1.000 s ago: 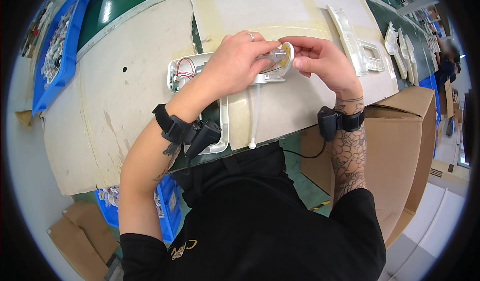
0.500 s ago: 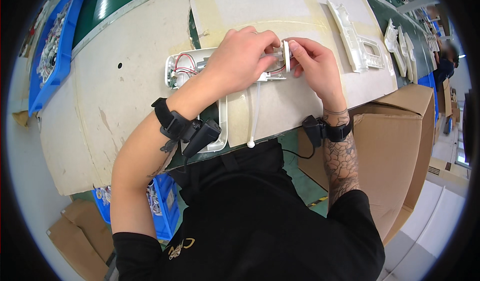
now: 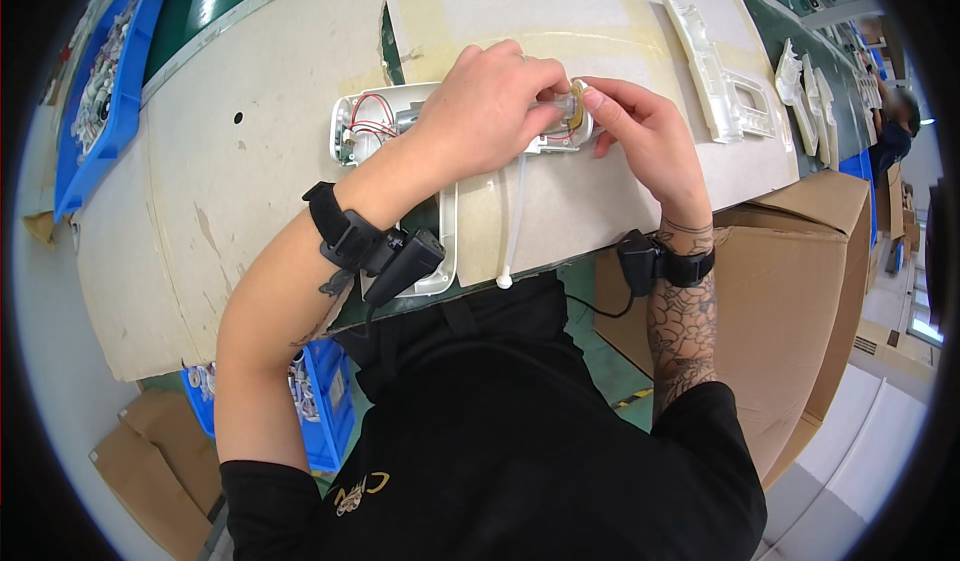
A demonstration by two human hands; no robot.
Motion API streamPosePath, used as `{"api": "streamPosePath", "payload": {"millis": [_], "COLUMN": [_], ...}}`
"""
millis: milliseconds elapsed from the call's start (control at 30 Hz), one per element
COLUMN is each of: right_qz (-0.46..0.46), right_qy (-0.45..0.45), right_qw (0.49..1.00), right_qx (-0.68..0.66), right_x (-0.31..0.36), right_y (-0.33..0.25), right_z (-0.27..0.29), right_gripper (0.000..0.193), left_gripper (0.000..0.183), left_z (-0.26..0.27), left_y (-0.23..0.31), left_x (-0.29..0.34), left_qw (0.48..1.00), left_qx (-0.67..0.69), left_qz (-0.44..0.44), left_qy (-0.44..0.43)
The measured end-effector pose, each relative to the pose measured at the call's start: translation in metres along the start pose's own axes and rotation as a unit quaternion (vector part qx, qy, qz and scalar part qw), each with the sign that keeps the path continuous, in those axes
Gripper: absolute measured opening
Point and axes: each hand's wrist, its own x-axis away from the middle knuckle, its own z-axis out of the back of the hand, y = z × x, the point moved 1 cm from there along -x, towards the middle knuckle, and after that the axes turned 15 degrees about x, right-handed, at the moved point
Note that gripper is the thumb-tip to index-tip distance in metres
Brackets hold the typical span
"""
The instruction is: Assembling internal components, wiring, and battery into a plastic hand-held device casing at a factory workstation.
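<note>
A white plastic housing (image 3: 345, 141) lies open on the bench, with red wires (image 3: 375, 101) and a grey cylinder (image 3: 404, 119) inside it. Across its middle reaches my left hand (image 3: 490, 106), fingers closed around a clear plastic part (image 3: 567, 104) near the right end. My right hand (image 3: 645, 131) pinches a thin yellowish-edged round piece (image 3: 578, 111) at that same end, thumb and forefinger together. Both hands' fingertips partly hide these pieces. From the housing a white cord (image 3: 514, 221) with a rounded tip runs to the bench's front edge. The housing's handle loop (image 3: 447, 241) sits below my left forearm.
White shell halves (image 3: 705, 71) rest on the bench at the right, with more shell pieces (image 3: 805, 101) beyond. A blue bin (image 3: 125, 131) of small parts stands far left, another blue bin (image 3: 325, 411) below the bench. A large cardboard box (image 3: 780, 301) stands right. Someone is far right.
The white disc my right fingers held upright is now turned, showing a yellowish edge, and seated closer to the housing's end. My right hand has shifted slightly right and down.
</note>
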Motion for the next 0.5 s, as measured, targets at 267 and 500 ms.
{"api": "streamPosePath", "payload": {"millis": [267,500], "right_qz": [0.005,0.063], "right_qy": [0.001,0.019], "right_qw": [1.000,0.997], "right_qx": [-0.007,0.051], "right_x": [0.003,0.006], "right_y": [0.005,0.010], "right_z": [-0.003,-0.006], "right_gripper": [0.039,0.035], "left_gripper": [0.015,0.013], "left_z": [-0.001,-0.002], "left_y": [0.000,-0.003], "left_x": [0.000,-0.001], "left_qw": [1.000,0.999], "left_qx": [-0.029,-0.021], "left_qz": [-0.009,-0.036], "left_qy": [-0.010,-0.007]}}
